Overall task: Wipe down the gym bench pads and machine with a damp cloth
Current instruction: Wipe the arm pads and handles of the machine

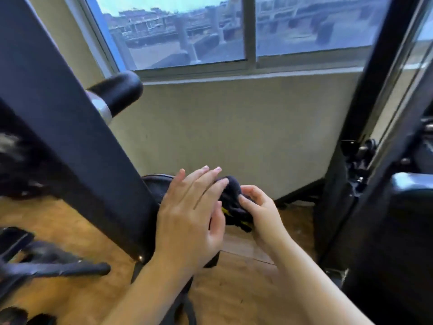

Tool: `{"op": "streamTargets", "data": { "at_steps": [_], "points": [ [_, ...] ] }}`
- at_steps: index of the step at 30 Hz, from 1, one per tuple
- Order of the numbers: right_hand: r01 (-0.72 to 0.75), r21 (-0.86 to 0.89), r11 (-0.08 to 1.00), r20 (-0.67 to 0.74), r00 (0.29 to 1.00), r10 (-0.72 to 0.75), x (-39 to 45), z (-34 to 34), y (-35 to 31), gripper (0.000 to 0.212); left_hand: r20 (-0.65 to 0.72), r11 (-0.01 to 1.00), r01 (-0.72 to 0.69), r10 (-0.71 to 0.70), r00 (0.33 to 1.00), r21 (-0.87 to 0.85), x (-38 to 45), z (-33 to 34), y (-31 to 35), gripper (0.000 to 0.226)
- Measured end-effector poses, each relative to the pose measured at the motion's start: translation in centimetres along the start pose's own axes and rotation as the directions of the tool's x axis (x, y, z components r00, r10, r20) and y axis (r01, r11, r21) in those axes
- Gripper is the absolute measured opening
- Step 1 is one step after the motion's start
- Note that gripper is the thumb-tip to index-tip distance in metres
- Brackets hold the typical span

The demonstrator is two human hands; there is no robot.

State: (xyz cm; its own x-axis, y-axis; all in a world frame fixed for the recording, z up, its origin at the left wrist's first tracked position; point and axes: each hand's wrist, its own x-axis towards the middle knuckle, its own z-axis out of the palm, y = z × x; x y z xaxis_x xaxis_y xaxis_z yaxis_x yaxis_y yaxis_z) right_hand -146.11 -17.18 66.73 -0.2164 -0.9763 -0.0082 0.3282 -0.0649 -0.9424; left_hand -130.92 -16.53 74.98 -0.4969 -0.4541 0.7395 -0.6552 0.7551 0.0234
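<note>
Both hands work the dark cloth (230,202) at 6 o'clock: the right hand (262,216) has its fingers (246,201) pinched on it, while the left hand (189,212) lies flat and open over it, likely folding it. At 9 o'clock the slanted bench pad (70,127) awaits.

Big window (187,31) up top, daylight coming in, buildings outside. Pale wall (234,137) right under window. Brown wood floor (234,289) below wall. Black baseboard (297,191) under wall, low right of window.

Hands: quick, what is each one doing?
Left hand: open, fingers flat against the dark cloth.
Right hand: closed, pinching the cloth.
</note>
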Motion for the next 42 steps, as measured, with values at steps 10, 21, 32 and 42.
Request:
{"op": "streamTargets", "data": {
  "at_steps": [10, 21, 32, 42],
  "points": [
    [0.171, -0.005, 0.985, -0.398, 0.904, -0.158, -12.2, -1.9, -2.5, 0.019, 0.37, 0.756, 0.114, 0.178, 0.912, -0.645, -2.6, 0.5, 7.0, 0.063],
    [-0.001, 0.028, 1.0, -0.37, 0.929, 0.011, -21.0, -2.3, -0.7, 0.033, 0.67, 0.516, 0.582, -0.022, 0.742, -0.628, -8.4, 1.6, 9.9, 0.066],
    [-0.373, -0.192, 0.908, -0.323, 0.897, 0.301, -31.1, -8.4, -1.0, 0.026, 0.818, 0.371, 0.752, 0.039, 0.573, -0.545, -16.0, -0.7, 18.9, 0.056],
    [-0.439, -0.194, 0.878, -0.494, 0.816, 0.299, -42.5, -5.8, 1.1, 0.031, 0.824, 0.305, 0.774, 0.071, 0.562, -0.554, -23.5, -6.2, 23.9, 0.057]
  ]
}}
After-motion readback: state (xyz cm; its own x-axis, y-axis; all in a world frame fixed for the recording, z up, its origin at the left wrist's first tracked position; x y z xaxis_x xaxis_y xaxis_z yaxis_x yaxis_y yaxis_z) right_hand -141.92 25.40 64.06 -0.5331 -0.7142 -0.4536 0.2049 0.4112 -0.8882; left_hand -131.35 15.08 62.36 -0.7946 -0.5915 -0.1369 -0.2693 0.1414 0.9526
